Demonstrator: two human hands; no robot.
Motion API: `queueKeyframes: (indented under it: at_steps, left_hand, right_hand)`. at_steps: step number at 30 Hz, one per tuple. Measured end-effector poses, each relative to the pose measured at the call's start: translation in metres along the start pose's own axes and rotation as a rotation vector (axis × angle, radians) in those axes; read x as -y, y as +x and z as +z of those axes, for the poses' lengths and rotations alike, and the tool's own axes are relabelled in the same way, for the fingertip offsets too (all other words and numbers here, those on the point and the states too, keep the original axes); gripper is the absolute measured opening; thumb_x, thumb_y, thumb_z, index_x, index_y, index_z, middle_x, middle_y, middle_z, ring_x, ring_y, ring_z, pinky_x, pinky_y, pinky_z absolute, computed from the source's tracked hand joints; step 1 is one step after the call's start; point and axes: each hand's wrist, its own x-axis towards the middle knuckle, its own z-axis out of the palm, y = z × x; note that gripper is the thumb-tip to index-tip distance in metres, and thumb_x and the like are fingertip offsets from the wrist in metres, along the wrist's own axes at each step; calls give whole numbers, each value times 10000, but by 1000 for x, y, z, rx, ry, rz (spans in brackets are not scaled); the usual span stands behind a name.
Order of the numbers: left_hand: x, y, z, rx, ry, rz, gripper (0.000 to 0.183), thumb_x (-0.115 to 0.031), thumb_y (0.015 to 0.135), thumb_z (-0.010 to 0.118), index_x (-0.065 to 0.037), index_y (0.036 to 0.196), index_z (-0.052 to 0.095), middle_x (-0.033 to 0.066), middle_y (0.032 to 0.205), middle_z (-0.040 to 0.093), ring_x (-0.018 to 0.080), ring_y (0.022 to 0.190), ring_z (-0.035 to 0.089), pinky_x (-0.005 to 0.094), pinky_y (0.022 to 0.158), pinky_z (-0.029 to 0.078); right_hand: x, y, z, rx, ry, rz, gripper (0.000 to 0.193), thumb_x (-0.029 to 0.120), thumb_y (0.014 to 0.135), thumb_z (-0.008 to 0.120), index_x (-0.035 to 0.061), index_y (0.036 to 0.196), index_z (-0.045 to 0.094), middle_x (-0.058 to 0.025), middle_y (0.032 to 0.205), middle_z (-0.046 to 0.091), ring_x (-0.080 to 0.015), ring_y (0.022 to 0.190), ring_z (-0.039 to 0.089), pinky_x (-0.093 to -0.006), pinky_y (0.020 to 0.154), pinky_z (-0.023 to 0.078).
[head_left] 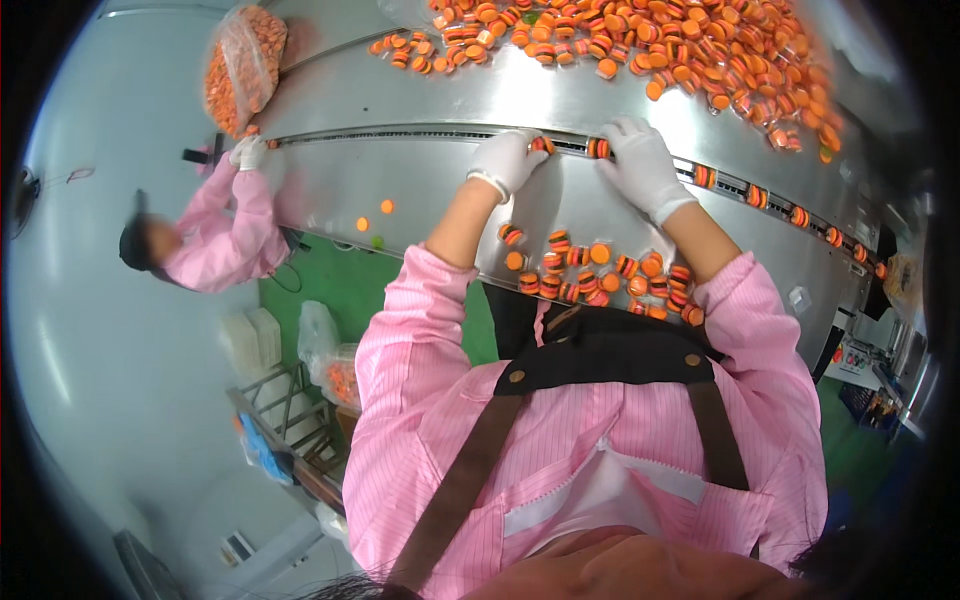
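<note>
A narrow slotted conveyor track (570,143) crosses the steel table in front of me. My left hand (507,160), white-gloved, closes its fingertips on a burger-shaped candy (541,145), orange with dark and red layers, at the track. Just right of it, another burger-shaped candy (598,148) sits in the track beside my right hand (640,165). That gloved hand has its fingers spread, thumb apart; whether it touches the candy is hard to see. Loose burger-shaped candies (578,257) lie between my forearms at the near edge.
A big heap of candies (660,40) covers the table's far side. Spaced candies (800,215) sit along the track to the right. At the left, a person in pink (225,230) has gloved hands at the track's end, below a full clear bag (243,65). Machinery (865,360) stands right.
</note>
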Motion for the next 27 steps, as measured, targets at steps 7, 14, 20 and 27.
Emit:
queueKeyframes:
  at_steps: [7, 14, 20, 27]
  left_hand:
    - [-36, 46, 1, 141, 203, 41, 339, -325, 826, 654, -79, 1058, 686, 170, 947, 683, 335, 889, 648, 427, 790, 498]
    - [-53, 2, -20, 197, -132, 132, 386, -360, 778, 713, -52, 1010, 676, 154, 950, 688, 319, 899, 657, 398, 813, 503]
    - [-42, -47, 26, 358, -292, 338, 479, -430, 761, 738, -82, 1081, 658, 158, 886, 675, 303, 836, 654, 383, 756, 505]
    - [-89, -71, 46, 408, 81, 192, 503, -507, 786, 673, -46, 986, 658, 181, 892, 683, 345, 863, 660, 437, 755, 515]
  right_hand:
    - [-27, -27, -52, 412, -85, 583, 498, 504, 841, 625, 26, 970, 571, -176, 865, 663, -329, 806, 671, -442, 693, 532]
    - [-62, -52, -34, 277, -122, 579, 331, 318, 838, 603, 10, 954, 569, -194, 871, 661, -338, 808, 670, -457, 706, 530]
    - [-86, -77, -71, 322, -136, 360, 164, 131, 766, 673, 62, 888, 588, -144, 983, 611, -322, 975, 570, -425, 853, 478]
    - [-71, -96, -98, 270, 69, 144, 331, 200, 750, 716, 56, 1039, 644, -152, 1060, 589, -324, 1023, 553, -412, 886, 461]
